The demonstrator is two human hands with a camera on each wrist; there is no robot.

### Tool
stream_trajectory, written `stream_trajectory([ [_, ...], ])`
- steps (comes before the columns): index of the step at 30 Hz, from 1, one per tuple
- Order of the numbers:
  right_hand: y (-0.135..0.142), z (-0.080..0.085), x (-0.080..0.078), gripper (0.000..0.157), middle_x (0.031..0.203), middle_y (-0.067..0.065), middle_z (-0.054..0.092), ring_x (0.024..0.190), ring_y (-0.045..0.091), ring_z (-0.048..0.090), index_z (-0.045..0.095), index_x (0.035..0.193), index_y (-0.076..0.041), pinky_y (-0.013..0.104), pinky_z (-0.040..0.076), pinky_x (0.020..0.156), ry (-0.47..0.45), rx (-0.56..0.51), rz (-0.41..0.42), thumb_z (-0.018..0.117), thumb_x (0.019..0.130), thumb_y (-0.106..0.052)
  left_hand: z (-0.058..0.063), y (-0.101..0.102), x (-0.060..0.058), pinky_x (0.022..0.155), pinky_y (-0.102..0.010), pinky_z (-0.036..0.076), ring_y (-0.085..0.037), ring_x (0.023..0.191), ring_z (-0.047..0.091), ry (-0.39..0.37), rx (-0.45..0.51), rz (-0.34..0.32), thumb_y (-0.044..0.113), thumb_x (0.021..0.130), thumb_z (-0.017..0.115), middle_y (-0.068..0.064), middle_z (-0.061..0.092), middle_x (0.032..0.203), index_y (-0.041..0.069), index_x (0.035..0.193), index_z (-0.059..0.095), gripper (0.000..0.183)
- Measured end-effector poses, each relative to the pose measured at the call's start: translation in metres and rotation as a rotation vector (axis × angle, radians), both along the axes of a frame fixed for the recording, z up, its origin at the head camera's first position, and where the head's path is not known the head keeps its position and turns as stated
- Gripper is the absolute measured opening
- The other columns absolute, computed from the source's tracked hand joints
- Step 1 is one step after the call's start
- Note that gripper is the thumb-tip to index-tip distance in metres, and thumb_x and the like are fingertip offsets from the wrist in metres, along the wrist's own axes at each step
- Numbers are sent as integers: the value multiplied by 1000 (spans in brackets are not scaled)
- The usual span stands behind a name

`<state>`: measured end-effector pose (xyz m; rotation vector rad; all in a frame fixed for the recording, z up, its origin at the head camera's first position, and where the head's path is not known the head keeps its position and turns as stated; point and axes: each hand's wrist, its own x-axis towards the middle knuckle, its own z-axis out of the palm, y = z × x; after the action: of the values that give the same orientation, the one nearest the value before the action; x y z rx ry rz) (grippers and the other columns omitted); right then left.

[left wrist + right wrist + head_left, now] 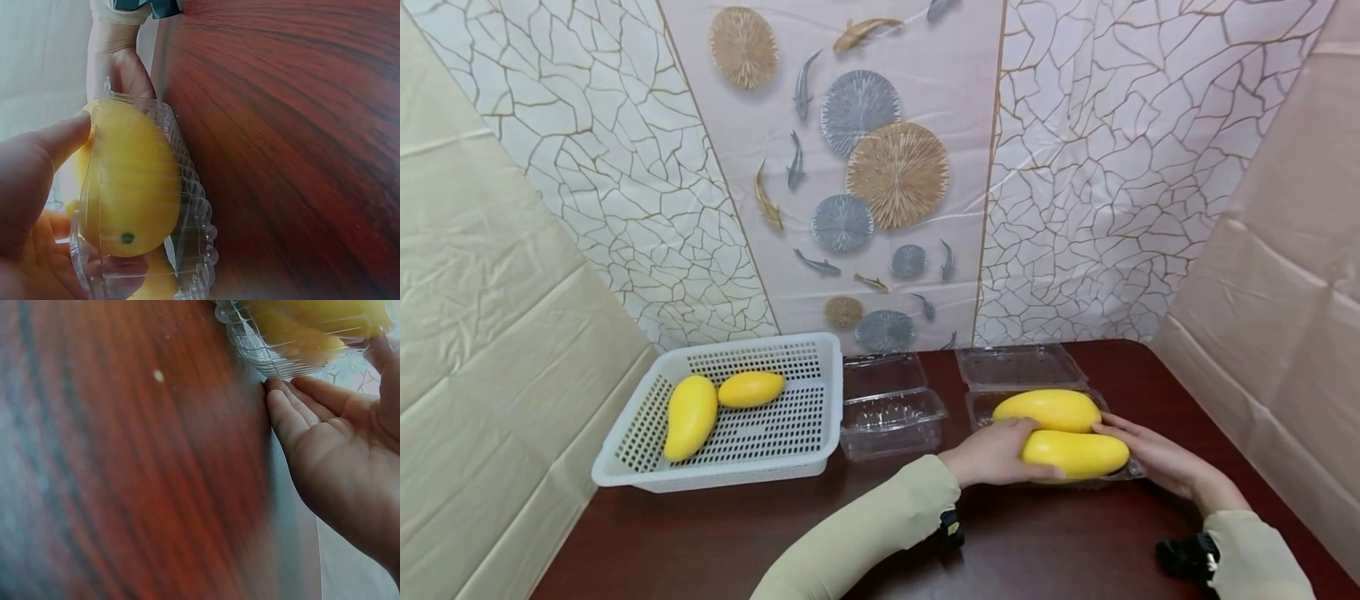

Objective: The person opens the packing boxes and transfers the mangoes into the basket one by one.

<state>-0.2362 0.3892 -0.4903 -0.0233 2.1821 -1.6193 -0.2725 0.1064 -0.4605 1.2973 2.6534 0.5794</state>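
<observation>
Two yellow mangoes lie side by side in a clear plastic container at the right of the table: a far mango (1048, 408) and a near mango (1078, 454). My left hand (996, 454) grips the near mango at its left end; in the left wrist view the thumb lies on the mango (134, 175), behind the clear container wall (203, 250). At the right end, my right hand (1165, 458) has its fingers extended against the container. The right wrist view shows those straight fingertips (278, 403) at the container's ridged side (250, 347).
A white basket (722, 479) at the left holds two more mangoes, a large one (691, 417) and a smaller one (751, 389). Between basket and left hand stands another clear container (891, 429), its lid (883, 372) folded back. Behind the mangoes lies an open lid (1022, 367).
</observation>
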Motion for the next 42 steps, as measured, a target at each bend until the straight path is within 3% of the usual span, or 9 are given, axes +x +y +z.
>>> stream_trajectory([
  [10,-1,0,-2,85,159,32,-22,145,53,-15,-14,155,5,74,2,110,-52,8,-15,38,109,-43,1,-1,-2,74,-12,40,2,89,56,-30,29,-8,57,89,69,11,65,111,15,135,59,63],
  [17,-1,-2,-1,85,160,30,-22,145,53,-13,-14,155,5,75,-3,109,-53,-4,-6,39,109,-42,8,-7,-2,73,-12,41,1,87,55,-30,-21,-4,59,89,68,11,63,110,16,137,58,65],
  [23,0,-2,-1,84,160,33,-18,146,52,-2,-15,155,7,69,0,113,-35,-14,10,38,109,-41,23,-16,-1,69,-15,42,-2,83,53,-17,-61,-16,59,89,68,8,59,105,16,135,58,64],
  [35,4,0,-2,82,160,34,-12,146,51,1,-12,155,9,71,-1,112,3,-25,9,39,110,-38,65,-38,-3,69,-16,41,-3,84,52,98,-59,-18,58,88,71,5,62,114,15,138,57,68],
  [42,5,0,0,84,159,35,-16,144,54,-3,-15,154,9,72,-3,111,-20,-34,7,38,110,-38,85,-55,-10,68,-18,44,-6,83,54,90,-49,4,57,88,71,4,60,111,14,139,57,69],
])
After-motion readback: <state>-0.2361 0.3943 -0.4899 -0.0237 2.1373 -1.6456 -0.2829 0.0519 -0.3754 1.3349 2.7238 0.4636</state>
